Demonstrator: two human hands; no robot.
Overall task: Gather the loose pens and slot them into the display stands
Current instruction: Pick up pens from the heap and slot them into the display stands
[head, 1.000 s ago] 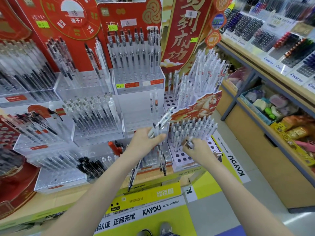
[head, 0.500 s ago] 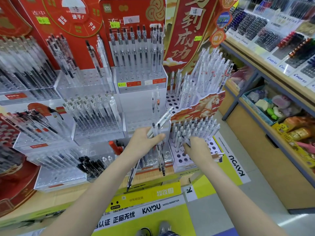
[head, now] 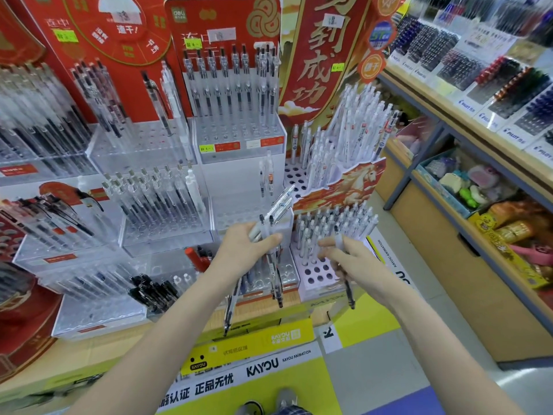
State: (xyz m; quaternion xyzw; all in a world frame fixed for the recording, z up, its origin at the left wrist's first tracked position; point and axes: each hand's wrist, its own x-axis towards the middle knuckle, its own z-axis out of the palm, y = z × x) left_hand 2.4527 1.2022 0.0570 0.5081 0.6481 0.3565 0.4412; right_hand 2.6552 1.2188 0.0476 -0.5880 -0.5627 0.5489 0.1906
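The left hand (head: 248, 250) gripped a bundle of loose pens (head: 270, 232), fingers and thumb curled round it, tips fanning out above and below the fist; the right hand (head: 356, 262) pinched a single dark-tipped pen (head: 348, 290), held just in front of the lilac perforated stand (head: 317, 272) at the display's front right corner; clear stands (head: 167, 235) stood to the left

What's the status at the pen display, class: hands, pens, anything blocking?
Left hand grips a bundle of pens. Right hand pinches a single pen above the white holed stand. Front holes open, nothing blocking.
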